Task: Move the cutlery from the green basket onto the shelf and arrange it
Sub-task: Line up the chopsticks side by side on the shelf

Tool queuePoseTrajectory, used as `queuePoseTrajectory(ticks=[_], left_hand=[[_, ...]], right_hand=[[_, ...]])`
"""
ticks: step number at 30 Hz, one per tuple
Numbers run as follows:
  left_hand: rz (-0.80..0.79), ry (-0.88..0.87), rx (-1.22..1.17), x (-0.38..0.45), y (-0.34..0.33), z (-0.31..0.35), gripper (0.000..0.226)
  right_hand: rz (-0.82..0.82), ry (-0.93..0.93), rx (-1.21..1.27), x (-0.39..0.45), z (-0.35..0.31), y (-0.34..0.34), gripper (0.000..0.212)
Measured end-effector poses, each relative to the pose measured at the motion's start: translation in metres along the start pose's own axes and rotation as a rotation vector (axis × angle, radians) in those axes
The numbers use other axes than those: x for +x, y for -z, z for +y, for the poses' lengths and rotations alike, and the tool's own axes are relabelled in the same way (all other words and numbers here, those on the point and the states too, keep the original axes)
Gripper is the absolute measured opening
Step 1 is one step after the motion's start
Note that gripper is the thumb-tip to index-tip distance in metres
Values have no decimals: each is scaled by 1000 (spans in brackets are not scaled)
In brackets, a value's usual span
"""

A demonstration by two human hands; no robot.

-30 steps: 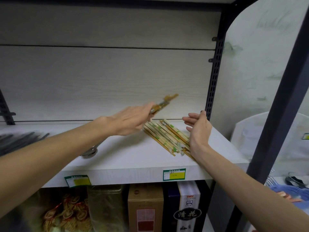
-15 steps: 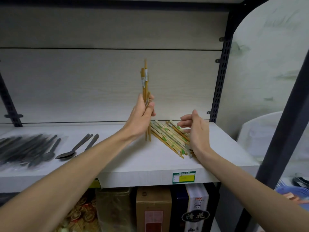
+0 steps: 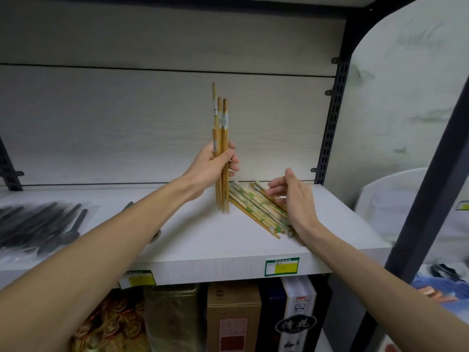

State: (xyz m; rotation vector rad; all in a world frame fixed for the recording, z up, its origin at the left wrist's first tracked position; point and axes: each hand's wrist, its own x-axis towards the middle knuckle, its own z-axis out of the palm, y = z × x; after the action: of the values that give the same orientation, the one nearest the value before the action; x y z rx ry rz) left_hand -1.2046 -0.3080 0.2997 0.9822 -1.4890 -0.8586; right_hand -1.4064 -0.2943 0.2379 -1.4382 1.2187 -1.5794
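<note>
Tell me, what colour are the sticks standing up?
Golden brown, with pale paper bands: the chopsticks in the left hand, head view.

Brown chopsticks [image 3: 223,138], green-printed pale wrapped chopsticks [image 3: 256,207], seemingly black spoons [image 3: 50,224], whitish woodgrain shelf [image 3: 203,240]

White shelf [image 3: 203,240]: wrapped chopsticks [image 3: 256,209] right, black spoons [image 3: 38,224] left.

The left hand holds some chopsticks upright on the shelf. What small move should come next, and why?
Probably tilt the upright chopsticks to the right and lay them beside the pile of wrapped chopsticks. The left hand grips them standing, lower tips on the shelf and seemingly squared, right next to the pile. The right hand waits open above the pile, ready to align them.
</note>
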Motion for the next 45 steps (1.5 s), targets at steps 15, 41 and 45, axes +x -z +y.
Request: queuePoseTrajectory(ticks=[15, 41, 45], left_hand=[[-136, 203, -41, 13, 9, 8, 33], [52, 251, -155, 26, 14, 15, 15], [127, 354, -174, 23, 12, 11, 13]], right_hand=[[-38, -34, 39, 4, 0, -1, 59], [-75, -65, 46, 7, 3, 0, 56], [-97, 43, -111, 4, 6, 2, 42]])
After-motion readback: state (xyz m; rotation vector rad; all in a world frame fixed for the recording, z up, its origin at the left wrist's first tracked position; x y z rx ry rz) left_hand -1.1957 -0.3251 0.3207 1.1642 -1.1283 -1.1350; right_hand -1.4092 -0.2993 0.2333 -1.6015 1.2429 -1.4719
